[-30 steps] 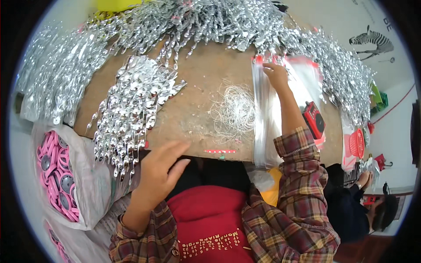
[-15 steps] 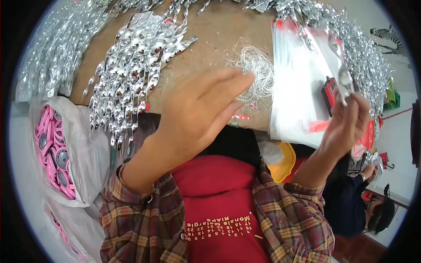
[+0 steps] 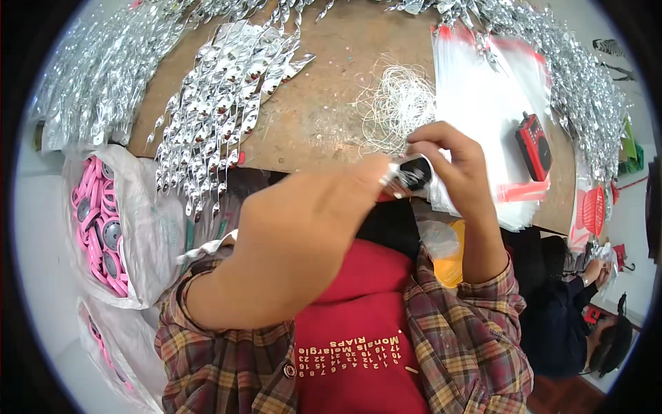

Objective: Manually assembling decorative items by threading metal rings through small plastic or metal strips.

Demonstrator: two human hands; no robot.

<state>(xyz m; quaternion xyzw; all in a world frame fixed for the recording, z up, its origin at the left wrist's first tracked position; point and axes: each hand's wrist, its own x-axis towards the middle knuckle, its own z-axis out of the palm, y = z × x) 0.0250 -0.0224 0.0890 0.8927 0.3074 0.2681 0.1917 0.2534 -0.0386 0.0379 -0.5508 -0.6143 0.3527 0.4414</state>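
Observation:
Between my hands is a shiny silver foil spiral strip (image 3: 414, 174), with dark reflections on it. My left hand (image 3: 314, 207) is smeared by motion, but its closed fingertips meet the strip's left end. More twisted silver strip (image 3: 207, 248) shows beside my left wrist; whether it is the same piece is hidden. My right hand (image 3: 455, 162) is closed at the strip's right side, thumb and forefinger bent together. Just beyond the fingers lies a loose tangle of white string (image 3: 400, 100) on the brown table (image 3: 331, 90).
Silver foil spirals (image 3: 221, 103) lie in a pile at left, with tinsel (image 3: 96, 90) along the far edges. Clear plastic bags (image 3: 476, 103) and a red radio (image 3: 534, 148) lie at right. A sack (image 3: 134, 228) of pink ring-shaped items stands at left. Another person's hand (image 3: 596, 270) shows at far right.
My right hand has come left from over the bags to the string, uncovering the radio. My left hand has moved slightly right and down, and the silver strip is now between both hands.

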